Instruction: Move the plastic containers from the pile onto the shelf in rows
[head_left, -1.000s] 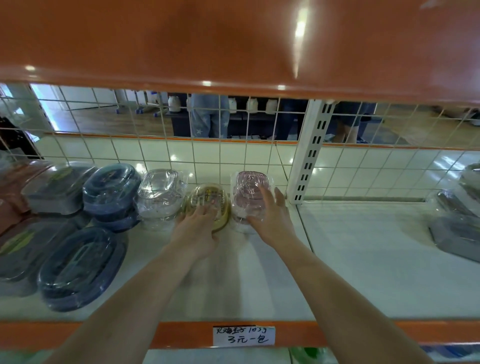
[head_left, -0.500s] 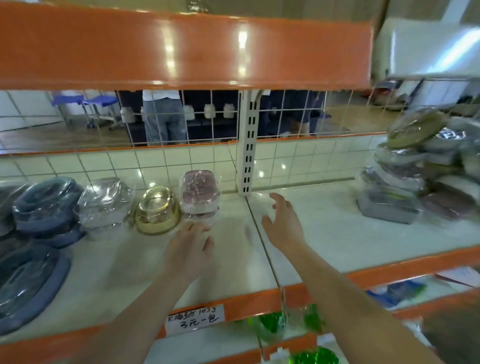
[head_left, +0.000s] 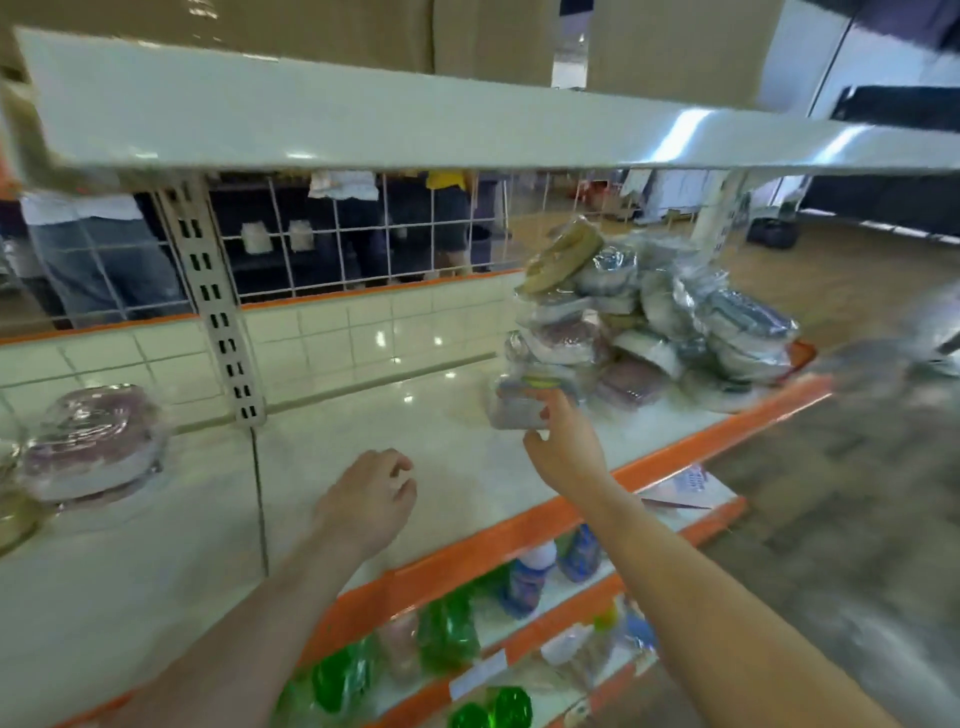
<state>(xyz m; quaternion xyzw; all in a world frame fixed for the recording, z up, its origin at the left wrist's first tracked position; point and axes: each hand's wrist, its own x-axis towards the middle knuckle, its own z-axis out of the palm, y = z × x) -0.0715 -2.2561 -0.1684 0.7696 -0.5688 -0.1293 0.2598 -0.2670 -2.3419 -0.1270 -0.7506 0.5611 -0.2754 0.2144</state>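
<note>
- Reaching toward the pile (head_left: 654, 332), we have our right hand (head_left: 563, 447) at its near corner, fingers spread and relaxed, fingertips at or just short of the lowest container (head_left: 519, 408); contact unclear in the blur, nothing gripped yet.
- Our left hand (head_left: 366, 501) hovers over the shelf (head_left: 426, 447), loosely curled, holding nothing.
- The pile sits at the shelf's right end; one pink container (head_left: 91, 441) already stands at far left.
- We judge these light, thin-walled, wrapped in slick crinkly film, likely to slide and flex.
- Best hold: across the short sides or rim, thumb opposing fingers, gently.
- Pulling the bottom piece risks toppling those stacked above; we'd take a top one.
</note>
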